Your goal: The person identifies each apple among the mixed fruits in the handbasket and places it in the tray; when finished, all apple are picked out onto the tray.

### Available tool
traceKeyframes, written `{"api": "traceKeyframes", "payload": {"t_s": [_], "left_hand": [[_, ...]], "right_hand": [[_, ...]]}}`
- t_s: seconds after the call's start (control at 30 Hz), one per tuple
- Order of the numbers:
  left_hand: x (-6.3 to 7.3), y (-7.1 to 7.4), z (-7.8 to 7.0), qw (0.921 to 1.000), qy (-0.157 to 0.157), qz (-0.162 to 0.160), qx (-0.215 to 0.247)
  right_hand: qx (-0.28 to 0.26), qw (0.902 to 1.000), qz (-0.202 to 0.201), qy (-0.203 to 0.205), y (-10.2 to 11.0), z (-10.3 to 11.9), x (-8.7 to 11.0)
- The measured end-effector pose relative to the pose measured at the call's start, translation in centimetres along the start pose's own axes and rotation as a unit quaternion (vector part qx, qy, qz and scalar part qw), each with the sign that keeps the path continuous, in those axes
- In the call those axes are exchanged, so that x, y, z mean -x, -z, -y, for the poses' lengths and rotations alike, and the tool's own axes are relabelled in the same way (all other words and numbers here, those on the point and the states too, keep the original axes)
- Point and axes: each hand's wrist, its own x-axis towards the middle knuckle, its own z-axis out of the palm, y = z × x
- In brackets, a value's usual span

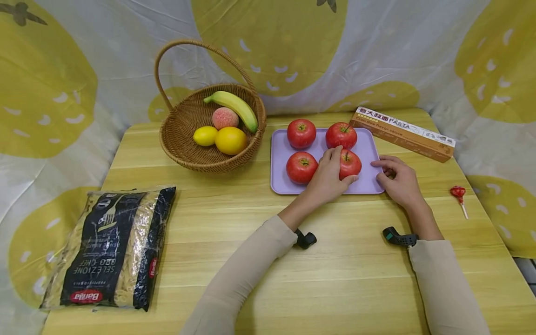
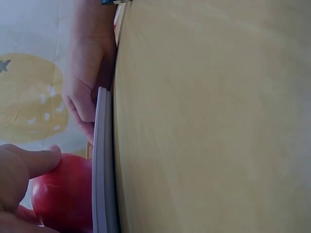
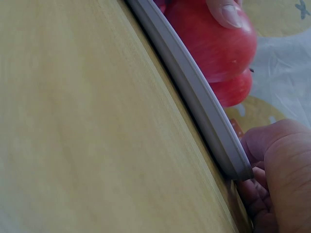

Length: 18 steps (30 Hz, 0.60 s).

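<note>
My left hand [image 1: 328, 179] grips the front right red apple [image 1: 350, 164], thumb on its near side and fingers over its far left. This apple sits on a lilac tray [image 1: 368, 181] with other red apples [image 1: 301, 133] around it. In the left wrist view, the thumb presses the gripped apple [image 2: 63, 194] just above the tray's side [image 2: 102, 170]. My right hand [image 1: 398, 180] is at the tray's right edge. The right wrist view shows that hand [image 3: 286, 170] pinching the tray's corner [image 3: 238, 165], with curled fingers partly hidden below the rim.
Left of the tray stands a wicker basket [image 1: 184, 156] with a banana [image 1: 234, 106], a peach [image 1: 225, 118] and yellow fruits [image 1: 231, 140]. A pasta box [image 1: 404, 135] lies behind the tray's right corner. A lollipop [image 1: 458, 192] is at far right, a pasta bag [image 1: 110, 246] at front left.
</note>
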Motion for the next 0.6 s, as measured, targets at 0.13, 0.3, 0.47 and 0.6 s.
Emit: {"api": "traceKeyframes", "payload": {"t_s": [0.13,0.3,0.47,0.6], "left_hand": [[-0.1,-0.1,-0.1,0.9999,0.007,0.006,-0.010],[0.2,0.1,-0.1,0.9998,0.005,0.012,-0.012],[1.2,1.1,-0.1,0.9994,0.005,0.033,0.002],[2.2,2.3,0.1,0.9990,-0.018,0.024,0.034]], "right_hand": [[0.000,1.0000,0.001,-0.001,0.1,0.0,0.0],[0.002,1.0000,0.002,-0.005,0.1,0.0,0.1],[0.004,0.9999,0.006,-0.009,0.1,0.1,0.1],[0.005,0.9999,0.008,-0.011,0.2,0.2,0.2]]}}
